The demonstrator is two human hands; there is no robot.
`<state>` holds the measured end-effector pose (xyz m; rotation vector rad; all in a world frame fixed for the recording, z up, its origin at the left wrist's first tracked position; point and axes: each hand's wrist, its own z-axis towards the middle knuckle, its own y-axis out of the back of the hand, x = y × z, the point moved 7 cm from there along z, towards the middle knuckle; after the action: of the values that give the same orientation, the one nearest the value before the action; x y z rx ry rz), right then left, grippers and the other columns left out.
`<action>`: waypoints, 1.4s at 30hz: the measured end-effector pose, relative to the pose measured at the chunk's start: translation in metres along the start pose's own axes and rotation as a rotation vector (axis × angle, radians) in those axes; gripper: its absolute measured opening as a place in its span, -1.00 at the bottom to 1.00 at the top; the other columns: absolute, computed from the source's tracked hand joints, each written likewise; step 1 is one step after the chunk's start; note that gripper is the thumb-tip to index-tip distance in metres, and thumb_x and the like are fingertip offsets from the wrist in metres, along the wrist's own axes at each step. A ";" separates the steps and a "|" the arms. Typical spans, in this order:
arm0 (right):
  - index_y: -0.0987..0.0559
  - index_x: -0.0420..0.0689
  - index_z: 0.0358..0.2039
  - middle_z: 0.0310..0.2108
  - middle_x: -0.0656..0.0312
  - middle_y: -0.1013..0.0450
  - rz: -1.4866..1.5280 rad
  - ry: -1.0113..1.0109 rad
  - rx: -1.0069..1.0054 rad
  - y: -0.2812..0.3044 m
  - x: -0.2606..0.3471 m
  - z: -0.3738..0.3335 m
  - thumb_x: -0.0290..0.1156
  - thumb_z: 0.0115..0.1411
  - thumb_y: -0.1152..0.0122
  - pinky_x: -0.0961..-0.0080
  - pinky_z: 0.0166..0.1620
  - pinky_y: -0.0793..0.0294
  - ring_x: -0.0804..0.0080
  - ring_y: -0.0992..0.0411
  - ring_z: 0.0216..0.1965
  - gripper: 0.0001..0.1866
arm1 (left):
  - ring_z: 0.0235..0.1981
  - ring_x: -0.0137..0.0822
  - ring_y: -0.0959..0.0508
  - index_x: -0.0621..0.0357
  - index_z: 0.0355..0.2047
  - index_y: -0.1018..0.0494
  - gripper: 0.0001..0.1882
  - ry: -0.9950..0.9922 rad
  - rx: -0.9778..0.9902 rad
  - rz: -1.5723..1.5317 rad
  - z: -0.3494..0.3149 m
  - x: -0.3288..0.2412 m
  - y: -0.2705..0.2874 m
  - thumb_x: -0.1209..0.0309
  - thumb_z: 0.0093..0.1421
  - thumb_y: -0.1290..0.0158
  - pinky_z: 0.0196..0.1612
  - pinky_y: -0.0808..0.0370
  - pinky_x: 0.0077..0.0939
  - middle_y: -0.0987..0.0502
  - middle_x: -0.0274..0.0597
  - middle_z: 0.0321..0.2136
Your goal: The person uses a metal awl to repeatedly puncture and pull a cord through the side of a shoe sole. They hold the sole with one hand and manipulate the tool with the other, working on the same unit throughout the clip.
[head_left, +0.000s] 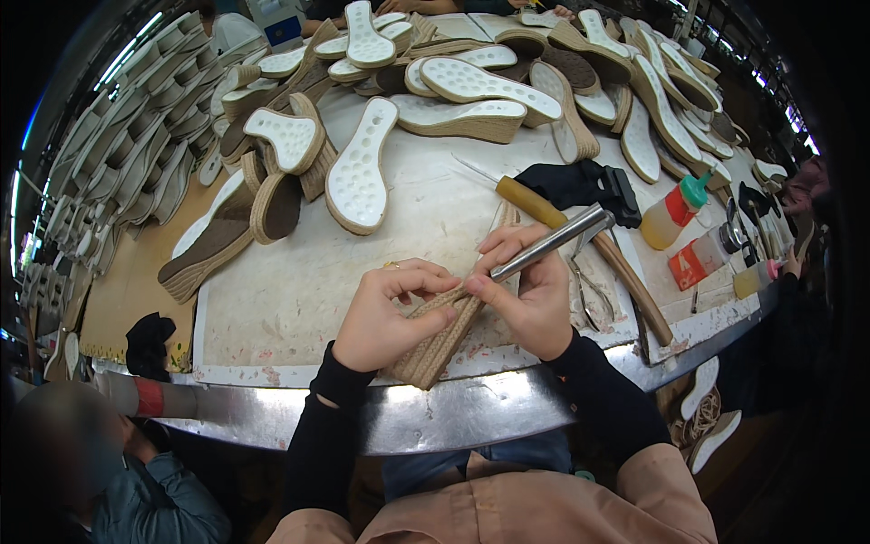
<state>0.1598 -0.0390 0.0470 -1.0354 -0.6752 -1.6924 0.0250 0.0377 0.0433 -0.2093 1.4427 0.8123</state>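
Note:
Over the table's near edge I hold a wedge sole (pixel 426 356) wrapped in tan braided rope, tilted, its upper end between my hands. My left hand (pixel 391 304) is closed around its left side, thumb pressed on the braid. My right hand (pixel 538 304) is closed on a silver metal rod (pixel 551 243) that slants up to the right. Its thumb and fingertips meet the upper end of the sole. Whatever is pinched between the fingertips is too small to make out. Just beyond lies an awl with a yellow wooden handle (pixel 530 201).
White-topped wedge soles (pixel 362 172) pile across the back. A wooden tool handle (pixel 633 288), pliers (pixel 589 295) and a black cloth (pixel 562 184) lie at right, near squeeze bottles (pixel 672 216). Stacked soles (pixel 136 172) fill the left. Another person (pixel 154 499) sits at lower left.

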 end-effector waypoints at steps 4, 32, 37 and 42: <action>-0.29 -0.12 -0.29 -0.44 0.20 -0.45 -0.223 0.185 0.062 -0.004 0.015 0.003 -0.64 -0.03 -0.31 0.46 -0.02 -0.26 0.44 -0.32 -0.14 -0.61 | -0.37 -0.52 -0.46 0.18 -0.30 -0.59 -0.73 0.015 0.006 0.012 0.001 0.000 0.000 0.44 -0.08 -0.22 -0.33 -0.29 -0.64 -0.57 -0.33 -0.31; -0.32 -0.18 -0.23 -0.34 0.27 -0.34 0.017 0.013 -0.045 0.002 0.000 0.001 -0.57 0.00 -0.33 0.63 -0.19 -0.36 0.59 -0.40 -0.31 -0.62 | -0.38 -0.50 -0.44 0.21 -0.25 -0.57 -0.76 -0.034 0.003 -0.052 -0.001 0.002 0.000 0.46 0.03 -0.10 -0.31 -0.30 -0.63 -0.54 -0.27 -0.30; -0.32 -0.19 -0.22 -0.28 0.20 -0.34 0.033 -0.023 -0.116 -0.001 -0.001 -0.004 -0.63 -0.01 -0.31 0.59 -0.12 -0.33 0.59 -0.38 -0.28 -0.61 | -0.41 -0.51 -0.43 0.21 -0.30 -0.57 -0.76 -0.027 0.001 -0.019 0.001 -0.001 -0.001 0.46 -0.03 -0.13 -0.35 -0.28 -0.62 -0.54 -0.31 -0.32; -0.29 -0.19 -0.19 -0.29 0.20 -0.36 -0.077 -0.039 -0.131 -0.004 -0.001 -0.004 -0.66 0.00 -0.27 0.57 -0.09 -0.32 0.59 -0.37 -0.26 -0.59 | -0.36 -0.50 -0.45 0.35 -0.36 -0.53 -0.81 0.071 0.018 -0.045 0.002 0.004 0.000 0.57 -0.04 -0.12 -0.26 -0.33 -0.64 -0.53 -0.21 -0.29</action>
<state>0.1550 -0.0406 0.0438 -1.1491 -0.6430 -1.8070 0.0266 0.0401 0.0399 -0.2588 1.5061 0.7612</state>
